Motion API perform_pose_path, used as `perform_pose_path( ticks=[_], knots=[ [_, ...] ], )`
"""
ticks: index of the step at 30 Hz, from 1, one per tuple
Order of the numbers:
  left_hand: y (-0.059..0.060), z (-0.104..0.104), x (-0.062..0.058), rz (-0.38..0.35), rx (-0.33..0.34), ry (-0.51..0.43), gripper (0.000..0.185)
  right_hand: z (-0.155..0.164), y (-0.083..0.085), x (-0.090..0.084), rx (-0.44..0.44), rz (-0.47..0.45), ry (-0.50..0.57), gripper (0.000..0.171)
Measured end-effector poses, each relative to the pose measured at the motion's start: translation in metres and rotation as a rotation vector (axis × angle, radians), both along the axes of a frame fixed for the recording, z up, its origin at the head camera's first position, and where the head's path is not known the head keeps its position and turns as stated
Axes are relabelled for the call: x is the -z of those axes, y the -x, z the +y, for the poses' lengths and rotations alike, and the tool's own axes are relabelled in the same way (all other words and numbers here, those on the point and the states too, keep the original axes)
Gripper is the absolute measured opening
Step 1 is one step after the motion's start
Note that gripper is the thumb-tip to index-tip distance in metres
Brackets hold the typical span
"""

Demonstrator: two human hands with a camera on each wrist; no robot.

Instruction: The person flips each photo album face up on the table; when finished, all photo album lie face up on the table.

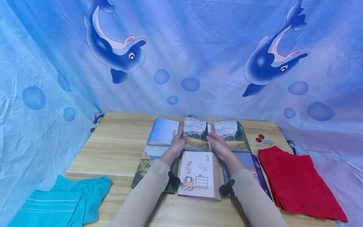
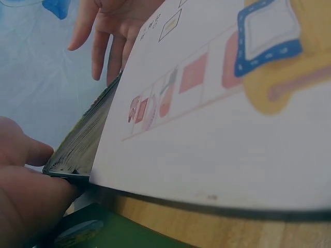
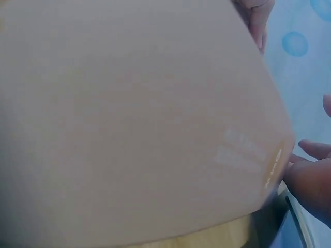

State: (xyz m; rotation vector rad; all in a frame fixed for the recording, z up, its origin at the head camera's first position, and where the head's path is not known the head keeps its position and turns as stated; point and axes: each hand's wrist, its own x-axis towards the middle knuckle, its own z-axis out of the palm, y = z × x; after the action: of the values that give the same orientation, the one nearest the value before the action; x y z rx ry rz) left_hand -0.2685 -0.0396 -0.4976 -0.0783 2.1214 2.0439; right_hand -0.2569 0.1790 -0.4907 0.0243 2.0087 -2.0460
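A book with a painted landscape cover lies at the middle of the back row. My left hand grips its left edge, the thumb near the cover. In the left wrist view the left hand is at the corner of its page block. My right hand is at the right edge, its fingers fairly straight. Nearer to me, between the forearms, is a pale book with furniture drawings; it fills much of both wrist views. A similar landscape book lies to the right.
A blue Polaroid book is at the back left. A green landscape book and a purple-edged book lie partly under my arms. Teal cloth, red cloth and several red and green discs lie on the wooden table.
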Motion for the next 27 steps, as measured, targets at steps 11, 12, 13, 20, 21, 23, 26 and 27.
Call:
perform_pose_path(
  ticks=[11, 12, 13, 20, 21, 23, 26, 27],
  knots=[
    [-0.010, 0.005, -0.014, 0.183, -0.053, 0.283, 0.058, 0.016, -0.003, -0.008, 0.076, 0.055, -0.084, 0.060],
    [-0.011, 0.007, -0.016, 0.201, -0.052, 0.303, 0.059, 0.020, -0.004, -0.010, 0.094, 0.074, -0.113, 0.061],
    [-0.013, 0.010, -0.018, 0.217, -0.047, 0.316, 0.060, 0.024, -0.005, -0.012, 0.113, 0.090, -0.149, 0.061],
    [-0.018, 0.029, -0.020, 0.247, 0.070, 0.364, 0.064, 0.053, -0.011, -0.029, 0.177, 0.153, -0.269, 0.064],
    [-0.018, 0.030, -0.020, 0.254, 0.082, 0.363, 0.065, 0.056, -0.010, -0.031, 0.181, 0.165, -0.266, 0.064],
    [-0.018, 0.033, -0.021, 0.265, 0.107, 0.352, 0.066, 0.064, -0.010, -0.035, 0.184, 0.195, -0.262, 0.065],
    [-0.016, 0.038, -0.022, 0.276, 0.124, 0.368, 0.069, 0.076, -0.010, -0.039, 0.196, 0.209, -0.290, 0.069],
    [-0.015, 0.039, -0.023, 0.282, 0.127, 0.374, 0.069, 0.080, -0.010, -0.040, 0.210, 0.212, -0.299, 0.068]
  ],
)
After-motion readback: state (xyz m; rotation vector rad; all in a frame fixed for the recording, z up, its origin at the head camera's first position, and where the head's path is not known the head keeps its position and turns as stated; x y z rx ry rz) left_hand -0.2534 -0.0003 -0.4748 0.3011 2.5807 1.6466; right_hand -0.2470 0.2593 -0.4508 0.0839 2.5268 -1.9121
